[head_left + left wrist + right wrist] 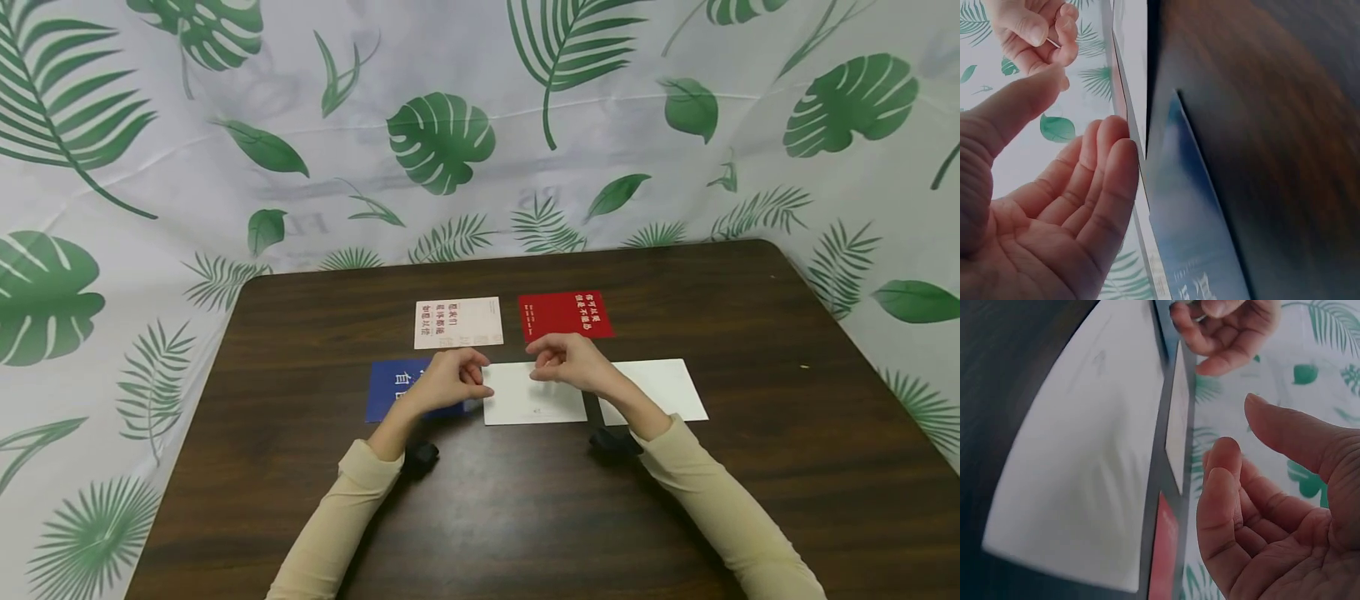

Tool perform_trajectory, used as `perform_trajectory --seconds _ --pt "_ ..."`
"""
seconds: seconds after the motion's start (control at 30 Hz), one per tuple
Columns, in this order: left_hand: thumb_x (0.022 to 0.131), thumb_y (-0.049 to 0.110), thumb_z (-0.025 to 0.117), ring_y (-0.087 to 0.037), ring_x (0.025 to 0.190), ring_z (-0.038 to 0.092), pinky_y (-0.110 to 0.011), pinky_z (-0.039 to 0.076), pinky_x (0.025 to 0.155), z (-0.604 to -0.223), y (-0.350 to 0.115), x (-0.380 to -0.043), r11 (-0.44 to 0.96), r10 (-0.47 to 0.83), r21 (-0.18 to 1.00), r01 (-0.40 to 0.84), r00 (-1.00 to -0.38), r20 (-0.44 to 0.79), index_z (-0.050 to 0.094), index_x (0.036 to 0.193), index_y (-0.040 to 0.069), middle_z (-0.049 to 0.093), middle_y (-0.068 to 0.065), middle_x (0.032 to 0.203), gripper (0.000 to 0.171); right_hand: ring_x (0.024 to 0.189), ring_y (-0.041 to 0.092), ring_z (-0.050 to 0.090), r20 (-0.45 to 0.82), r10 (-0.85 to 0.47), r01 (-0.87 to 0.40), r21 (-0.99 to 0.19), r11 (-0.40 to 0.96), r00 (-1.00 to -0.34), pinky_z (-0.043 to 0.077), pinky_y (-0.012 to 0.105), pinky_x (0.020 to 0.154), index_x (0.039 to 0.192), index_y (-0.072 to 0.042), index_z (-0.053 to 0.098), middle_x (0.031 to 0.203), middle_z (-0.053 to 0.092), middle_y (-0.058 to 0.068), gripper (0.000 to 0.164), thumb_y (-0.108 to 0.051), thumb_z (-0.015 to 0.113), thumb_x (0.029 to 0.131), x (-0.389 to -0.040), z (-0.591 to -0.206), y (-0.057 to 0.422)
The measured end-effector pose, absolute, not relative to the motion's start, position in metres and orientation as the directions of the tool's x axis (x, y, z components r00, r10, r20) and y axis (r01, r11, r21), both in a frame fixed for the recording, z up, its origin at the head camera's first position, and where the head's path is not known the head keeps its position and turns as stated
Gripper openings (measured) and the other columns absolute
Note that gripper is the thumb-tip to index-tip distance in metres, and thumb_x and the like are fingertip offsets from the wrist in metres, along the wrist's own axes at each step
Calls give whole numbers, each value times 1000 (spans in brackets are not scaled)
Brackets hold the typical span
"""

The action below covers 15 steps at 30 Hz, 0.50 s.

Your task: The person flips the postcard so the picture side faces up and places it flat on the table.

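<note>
My left hand [448, 382] hovers between a blue card [381, 390] with white characters and a white card [528, 404]. In the left wrist view its fingers [1113, 181] are gently bent, apart from the thumb, with nothing between them. Over the white card's far right part is my right hand [573, 364], empty, its fingers [1216, 512] loosely curled and thumb apart. The white card [1097, 437] lies flat below it in the right wrist view. A second white card [671, 390] lies to the right, partly behind the right forearm.
Behind these lie a pale pink card [429, 325] and a red card [551, 315], both printed with characters. All rest on a dark wooden table [480, 517]. A leaf-patterned cloth [337, 192] hangs behind the table. Black straps with dark devices [615, 442] are on the wrists.
</note>
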<state>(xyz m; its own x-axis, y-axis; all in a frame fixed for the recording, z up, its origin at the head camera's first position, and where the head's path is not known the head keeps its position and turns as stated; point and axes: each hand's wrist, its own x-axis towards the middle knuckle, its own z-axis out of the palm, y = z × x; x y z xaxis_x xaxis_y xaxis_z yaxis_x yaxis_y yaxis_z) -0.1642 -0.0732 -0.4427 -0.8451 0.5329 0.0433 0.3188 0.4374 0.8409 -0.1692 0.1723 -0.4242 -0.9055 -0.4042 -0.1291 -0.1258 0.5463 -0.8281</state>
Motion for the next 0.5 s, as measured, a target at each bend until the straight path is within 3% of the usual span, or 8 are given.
perform_trajectory --seconds 0.5 --pt "66 9 84 -5 57 52 -19 45 57 -448 -63 -166 537 483 802 262 -875 -38 58 108 -9 61 -9 72 52 67 19 54 -165 -335 -68 -806 588 -928 46 27 60 112 3 61 89 61 11 43 -10 78 75 -166 -438 203"
